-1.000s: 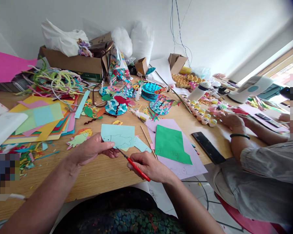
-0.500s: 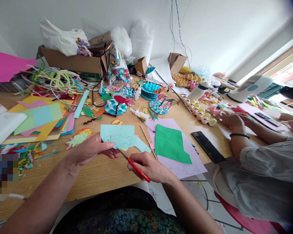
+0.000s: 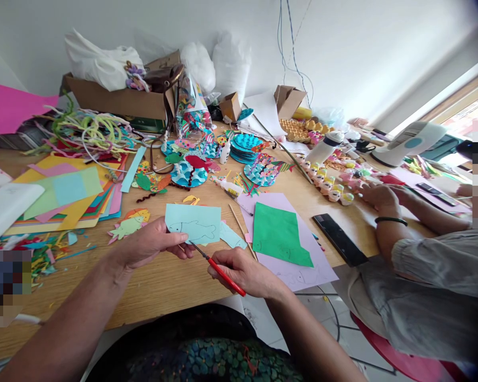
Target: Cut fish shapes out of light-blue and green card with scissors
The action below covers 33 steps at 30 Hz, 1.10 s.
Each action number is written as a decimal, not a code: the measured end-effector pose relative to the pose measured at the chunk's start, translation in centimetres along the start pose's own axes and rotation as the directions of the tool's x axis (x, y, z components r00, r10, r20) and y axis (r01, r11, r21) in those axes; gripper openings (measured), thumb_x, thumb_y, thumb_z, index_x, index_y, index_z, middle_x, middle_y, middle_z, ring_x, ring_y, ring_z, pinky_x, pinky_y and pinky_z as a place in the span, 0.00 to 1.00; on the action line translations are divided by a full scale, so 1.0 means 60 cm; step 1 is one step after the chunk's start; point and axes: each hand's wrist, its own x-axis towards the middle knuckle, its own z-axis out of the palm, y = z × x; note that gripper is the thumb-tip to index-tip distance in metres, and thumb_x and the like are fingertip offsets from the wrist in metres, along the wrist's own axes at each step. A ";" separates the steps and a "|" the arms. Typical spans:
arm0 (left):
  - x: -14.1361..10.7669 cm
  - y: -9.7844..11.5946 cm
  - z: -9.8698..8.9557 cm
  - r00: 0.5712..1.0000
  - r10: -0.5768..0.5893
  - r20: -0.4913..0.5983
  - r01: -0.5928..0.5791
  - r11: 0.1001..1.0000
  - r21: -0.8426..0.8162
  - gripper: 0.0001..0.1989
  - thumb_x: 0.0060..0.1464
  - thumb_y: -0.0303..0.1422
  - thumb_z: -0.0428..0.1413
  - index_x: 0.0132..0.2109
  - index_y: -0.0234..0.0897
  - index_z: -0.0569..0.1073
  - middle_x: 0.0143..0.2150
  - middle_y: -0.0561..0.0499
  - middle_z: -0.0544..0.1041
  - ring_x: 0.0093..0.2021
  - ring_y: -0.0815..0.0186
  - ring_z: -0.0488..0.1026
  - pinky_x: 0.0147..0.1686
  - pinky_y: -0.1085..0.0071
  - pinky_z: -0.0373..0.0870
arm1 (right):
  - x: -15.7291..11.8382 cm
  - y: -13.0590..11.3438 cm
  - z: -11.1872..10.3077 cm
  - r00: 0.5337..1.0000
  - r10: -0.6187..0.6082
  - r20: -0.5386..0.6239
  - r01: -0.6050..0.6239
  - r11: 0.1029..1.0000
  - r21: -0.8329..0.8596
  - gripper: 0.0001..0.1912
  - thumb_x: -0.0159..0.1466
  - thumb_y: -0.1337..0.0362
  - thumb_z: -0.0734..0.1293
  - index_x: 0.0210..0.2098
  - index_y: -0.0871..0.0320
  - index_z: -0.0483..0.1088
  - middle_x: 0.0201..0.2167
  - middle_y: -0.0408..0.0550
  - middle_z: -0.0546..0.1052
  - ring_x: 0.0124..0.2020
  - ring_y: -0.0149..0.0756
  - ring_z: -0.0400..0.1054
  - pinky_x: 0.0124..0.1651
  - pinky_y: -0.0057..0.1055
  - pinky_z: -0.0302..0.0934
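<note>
My left hand point(image 3: 165, 241) pinches a light blue sheet of paper point(image 3: 193, 216) by its lower left corner, thumb on top. A fish outline is drawn on the sheet in dark line. My right hand point(image 3: 237, 270) is closed around red-handled scissors point(image 3: 219, 271), whose blade tips meet the sheet's lower edge beside my left fingers. Behind the sheet lies another light blue paper piece point(image 3: 231, 236). To the right, a green paper point(image 3: 279, 233) with faint drawn lines rests on a lilac sheet point(image 3: 314, 273). Cut paper fish point(image 3: 129, 225) lie left of my left hand.
A black phone point(image 3: 338, 240) lies near the table's right front edge. Coloured papers point(image 3: 75, 193) and scraps point(image 3: 50, 252) spread on the left. Glue bottles point(image 3: 231, 188) and decorated discs point(image 3: 189, 174) stand beyond. A co-worker's arm point(image 3: 390, 212) reaches over the right side.
The light blue sheet and my left hand have shifted very slightly to the right. The scissors stay at the sheet's lower edge.
</note>
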 end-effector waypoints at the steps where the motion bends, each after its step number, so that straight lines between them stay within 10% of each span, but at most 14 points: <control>1: 0.000 0.000 0.000 1.000 -0.001 0.003 0.001 1.000 -0.001 0.06 0.45 0.33 0.64 0.33 0.37 0.79 0.27 0.48 0.81 0.28 0.63 0.78 0.27 0.73 0.74 | 0.000 0.000 -0.001 1.000 -0.005 -0.002 0.005 1.000 -0.006 0.18 0.66 0.56 0.61 0.24 0.60 0.62 0.18 0.38 0.62 0.21 0.25 0.53 0.24 0.23 0.49; 18: 0.004 -0.004 0.001 1.000 -0.019 -0.009 0.018 1.000 -0.021 0.07 0.43 0.33 0.64 0.33 0.37 0.79 0.27 0.48 0.81 0.28 0.64 0.78 0.27 0.73 0.74 | -0.001 0.000 -0.007 0.999 -0.040 -0.025 0.037 0.992 -0.122 0.19 0.67 0.56 0.61 0.22 0.60 0.62 0.19 0.37 0.60 0.22 0.25 0.52 0.26 0.23 0.48; 26: 0.003 -0.006 0.007 0.976 0.085 -0.199 -0.111 0.987 -0.120 0.08 0.41 0.34 0.65 0.30 0.36 0.78 0.25 0.51 0.79 0.24 0.69 0.74 0.24 0.76 0.70 | -0.004 0.021 -0.005 0.995 -0.097 -0.004 0.097 0.993 -0.069 0.17 0.66 0.55 0.61 0.25 0.59 0.62 0.21 0.39 0.62 0.23 0.26 0.54 0.26 0.25 0.48; 29: 0.005 -0.010 0.016 0.940 0.120 -0.320 -0.187 0.964 -0.187 0.09 0.41 0.35 0.66 0.30 0.35 0.77 0.24 0.52 0.79 0.24 0.69 0.73 0.24 0.76 0.69 | -0.001 0.035 0.009 0.975 -0.048 -0.216 0.100 0.967 0.236 0.17 0.63 0.53 0.64 0.25 0.58 0.60 0.19 0.38 0.62 0.21 0.27 0.54 0.24 0.25 0.49; 33: 0.010 -0.019 0.044 0.911 0.129 -0.393 -0.238 0.940 -0.243 0.10 0.41 0.36 0.66 0.31 0.35 0.77 0.25 0.52 0.79 0.24 0.70 0.73 0.24 0.75 0.69 | 0.025 0.033 0.022 0.780 -0.011 -0.626 0.351 0.836 0.422 0.15 0.55 0.57 0.72 0.34 0.57 0.65 0.29 0.41 0.70 0.25 0.28 0.59 0.28 0.25 0.54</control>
